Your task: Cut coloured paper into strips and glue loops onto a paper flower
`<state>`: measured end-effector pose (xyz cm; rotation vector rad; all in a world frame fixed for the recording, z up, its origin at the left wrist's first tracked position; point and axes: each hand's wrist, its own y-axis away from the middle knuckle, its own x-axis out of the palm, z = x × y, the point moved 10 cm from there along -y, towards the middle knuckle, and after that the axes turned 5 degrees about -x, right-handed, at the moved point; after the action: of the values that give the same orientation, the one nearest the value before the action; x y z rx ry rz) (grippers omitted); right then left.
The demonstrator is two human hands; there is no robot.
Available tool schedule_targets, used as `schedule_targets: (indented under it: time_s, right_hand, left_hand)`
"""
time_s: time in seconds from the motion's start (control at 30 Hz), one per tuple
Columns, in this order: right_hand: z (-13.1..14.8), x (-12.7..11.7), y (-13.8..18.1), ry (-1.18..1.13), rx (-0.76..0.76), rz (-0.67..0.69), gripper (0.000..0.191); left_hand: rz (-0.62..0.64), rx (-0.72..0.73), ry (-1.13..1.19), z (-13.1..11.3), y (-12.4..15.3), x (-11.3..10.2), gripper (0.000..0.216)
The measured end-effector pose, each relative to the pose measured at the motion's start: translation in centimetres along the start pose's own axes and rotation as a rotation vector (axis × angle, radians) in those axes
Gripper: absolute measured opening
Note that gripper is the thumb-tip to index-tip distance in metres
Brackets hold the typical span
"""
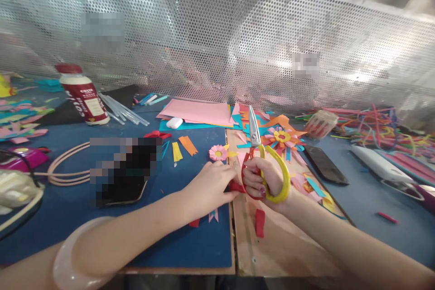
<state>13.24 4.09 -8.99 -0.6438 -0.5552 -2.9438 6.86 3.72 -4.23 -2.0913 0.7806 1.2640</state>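
My right hand [260,180] is closed around the yellow and red handles of a pair of scissors [255,138], whose blades point up and away from me. My left hand [211,184] is pinched on a small red paper piece [236,186] that sits between both hands, touching the right hand's fingers. A pale bangle [73,258] is on my left wrist. A small pink paper flower [218,152] lies just beyond my left hand. A larger orange, pink and blue paper flower [282,138] lies beyond the scissors. A red paper strip [260,222] lies on the wooden board [285,244] below my right hand.
Blue mats [190,240] cover the table. A glue bottle [83,95] and clear glue sticks [124,111] stand at the back left, pink paper sheets [199,112] in the middle. A black phone [324,164] and a white device [375,163] lie right. A perforated metal screen [217,31] closes the back.
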Motion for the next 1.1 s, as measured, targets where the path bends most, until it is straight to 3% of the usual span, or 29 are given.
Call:
schedule_targets:
  time_s: [0.33, 0.63, 0.83, 0.97, 1.1]
  right_hand:
    - [-0.3, -0.7, 0.0, 0.021, -0.064, -0.082, 0.027]
    - [1.2, -0.2, 0.7, 0.032, -0.104, 0.006, 0.032]
    - [0.1, -0.6, 0.6, 0.047, -0.019, -0.038, 0.034]
    - [1.6, -0.3, 2.4, 0.025, -0.087, 0.087, 0.035]
    - [0.0, 0.5, 6.3, 0.057, -0.017, 0.252, 0.033]
  left_hand:
    - [0.019, -0.009, -0.007, 0.0, 0.0, 0.1, 0.012]
    - [-0.008, -0.006, 0.0, -0.1, 0.0, -0.1, 0.013]
    - [0.01, -0.007, -0.014, -0.1, -0.1, 0.0, 0.009]
    - [0.02, -0.016, 0.0, 0.0, -0.1, 0.1, 0.01]
    - [0.033, -0.03, 0.03, 0.3, 0.0, 0.2, 0.014]
